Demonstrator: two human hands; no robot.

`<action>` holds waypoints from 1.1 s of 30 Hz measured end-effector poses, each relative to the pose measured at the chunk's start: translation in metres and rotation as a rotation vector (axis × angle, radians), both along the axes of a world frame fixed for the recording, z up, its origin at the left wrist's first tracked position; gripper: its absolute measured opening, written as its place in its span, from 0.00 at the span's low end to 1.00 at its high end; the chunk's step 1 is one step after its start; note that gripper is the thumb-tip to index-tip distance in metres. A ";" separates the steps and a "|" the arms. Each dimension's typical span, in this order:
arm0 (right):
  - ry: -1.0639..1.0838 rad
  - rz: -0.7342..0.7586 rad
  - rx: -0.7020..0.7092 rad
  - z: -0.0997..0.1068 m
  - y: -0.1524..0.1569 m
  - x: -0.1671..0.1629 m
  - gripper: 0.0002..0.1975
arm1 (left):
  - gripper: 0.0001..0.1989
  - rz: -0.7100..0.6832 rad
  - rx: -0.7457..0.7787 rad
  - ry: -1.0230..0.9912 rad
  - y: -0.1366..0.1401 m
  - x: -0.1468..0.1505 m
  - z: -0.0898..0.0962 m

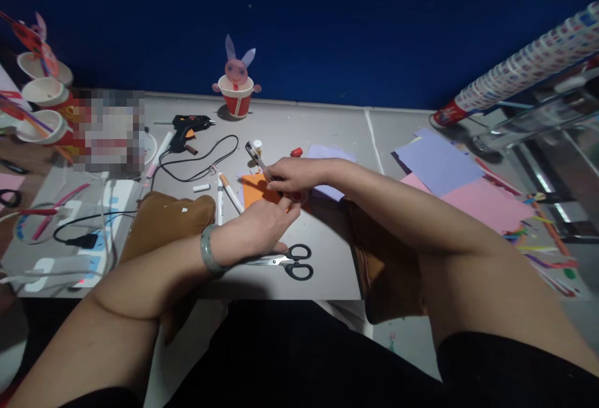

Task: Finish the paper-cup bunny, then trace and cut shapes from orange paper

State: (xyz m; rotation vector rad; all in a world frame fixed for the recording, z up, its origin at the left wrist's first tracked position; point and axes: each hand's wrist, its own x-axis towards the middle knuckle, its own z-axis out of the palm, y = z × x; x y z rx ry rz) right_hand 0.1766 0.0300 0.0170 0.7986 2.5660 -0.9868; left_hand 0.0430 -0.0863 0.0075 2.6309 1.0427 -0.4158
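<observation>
My right hand (299,174) is closed around a pen (254,153), whose clear end sticks out up and to the left past the fingers. Just below it, my left hand (262,227) has its fingers drawn together, with the fingertips meeting under the right hand. Something small and reddish shows between the hands, too covered to name. Orange paper (255,189) lies on the table beside the fingers. Black-handled scissors (298,262) rest by the left hand's heel, their blades partly hidden under it. Two markers (231,193) lie left of the orange paper.
A glue gun (187,130) with its cord lies at the back left, near a paper cup (236,96) bearing a rabbit figure. Left are more decorated cups (44,127) and a power strip (107,221). Right are purple sheets (437,161), pink paper (491,202) and stacked cups (524,65).
</observation>
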 end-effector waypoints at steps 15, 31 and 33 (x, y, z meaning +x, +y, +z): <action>0.133 -0.018 0.023 -0.019 0.010 0.010 0.11 | 0.48 0.012 -0.032 0.071 -0.001 0.002 0.008; 0.271 -0.176 0.083 -0.033 0.025 0.040 0.09 | 0.49 0.001 -0.049 0.108 -0.001 0.001 0.012; 0.309 -0.214 0.088 -0.036 0.025 0.046 0.08 | 0.49 0.005 -0.056 0.121 0.000 0.002 0.014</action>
